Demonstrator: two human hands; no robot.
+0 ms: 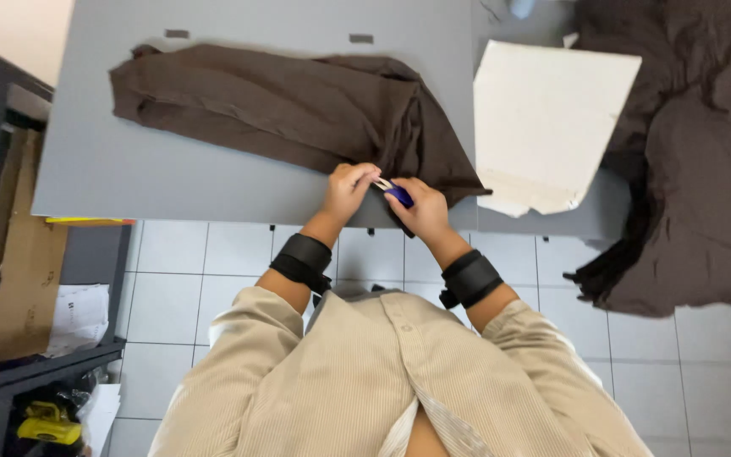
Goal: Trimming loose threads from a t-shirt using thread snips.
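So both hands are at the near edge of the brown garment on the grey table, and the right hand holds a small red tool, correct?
Not quite: in the head view the small tool in the right hand is blue, not red. The left hand and the brown garment on the grey table are as stated.

- Bench (154, 182): bare grey surface from 9 to 7 o'clock of the hands; open passage along the near edge.
- Brown garment (281, 106): spread across the bench from 10 to 12 o'clock, blocking any low reach straight ahead.
- Left hand (349, 190) and right hand (420, 207): close together at the garment's near corner, a small blue tool (399, 196) between them; no gap to pass.
- White cardboard sheet (543, 127): lies flat at 2 o'clock, just beside the garment.
- Dark fabric heap (687, 169): bulks at 3 o'clock, closing the right side.
- Shelving rack (10, 254): stands at 8 o'clock, off the bench's left end.
- Tiled floor (213, 279): open below the bench edge.
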